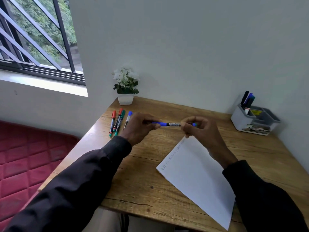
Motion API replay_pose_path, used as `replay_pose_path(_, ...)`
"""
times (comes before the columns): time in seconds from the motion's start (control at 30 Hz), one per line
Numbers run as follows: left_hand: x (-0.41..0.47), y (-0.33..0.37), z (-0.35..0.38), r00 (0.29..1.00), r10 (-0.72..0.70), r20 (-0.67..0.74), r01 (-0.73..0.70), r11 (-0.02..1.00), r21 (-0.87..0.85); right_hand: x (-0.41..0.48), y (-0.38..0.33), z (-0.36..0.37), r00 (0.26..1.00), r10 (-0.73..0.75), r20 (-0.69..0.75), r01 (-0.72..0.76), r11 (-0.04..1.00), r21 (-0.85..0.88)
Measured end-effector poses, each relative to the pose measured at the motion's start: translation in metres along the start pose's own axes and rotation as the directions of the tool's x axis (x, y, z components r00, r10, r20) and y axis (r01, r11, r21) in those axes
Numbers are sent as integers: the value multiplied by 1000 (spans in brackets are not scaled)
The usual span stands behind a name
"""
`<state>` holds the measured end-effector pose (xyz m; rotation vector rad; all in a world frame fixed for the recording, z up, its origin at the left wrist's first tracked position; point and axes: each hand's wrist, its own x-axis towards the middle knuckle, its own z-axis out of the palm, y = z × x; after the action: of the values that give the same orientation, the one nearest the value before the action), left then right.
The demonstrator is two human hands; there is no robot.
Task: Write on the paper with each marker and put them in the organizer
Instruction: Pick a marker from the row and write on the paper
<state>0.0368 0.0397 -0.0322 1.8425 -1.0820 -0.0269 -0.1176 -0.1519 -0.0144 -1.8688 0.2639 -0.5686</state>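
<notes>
- Blue-capped black plastic marker (pixel 168 124) held level above wooden desk's (pixel 150 164) middle, long axis L–R, one end in each hand.
- L hand (pixel 140 129) pinches cap end; R hand (pixel 199 131) fingers curl round tail.
- White paper sheet (pixel 197 178) lies nearer R hand.

A blue marker (pixel 172 124) with a black barrel is held level above the bench (pixel 150 164), mid-frame. The left grip (pixel 140 128) pinches its capped end and the right grip (pixel 199 129) its other end. Four capped markers (pixel 117 123) lie side by side on the bench at upper left: two red, one green, one blue, caps pointing away. A white paper (pixel 197 178) lies flat and skewed at lower right, with faint writing along its upper-left edge. A grey-and-white organizer (pixel 240 121) stands at the far right; its rear-left compartment holds upright markers (pixel 247 99), black, blue and green.
</notes>
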Motion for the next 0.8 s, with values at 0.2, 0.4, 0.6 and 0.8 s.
replay_pose_path(0.2, 2, 26, 25, 998, 61, 12, -59, 992, -113, -10, 7, 14, 980, 195, 44, -196, 894, 404)
replay_pose_path(0.4, 8, 24, 26, 994, 82, 70, -74, 990, -119, -11, 3, 4, 964, 178, 196, -244, 885, 397)
replay_pose_path(0.6, 14, 21, 22, 990, 61, 131, -43, 990, -132, -9, 12, 0, 957, 188, 221, -276, 829, 486)
replay_pose_path(0.8, 17, -1, 28, 987, -75, 145, 61, 993, 100, -21, 23, -20, 990, 100, 103, -132, 918, 374)
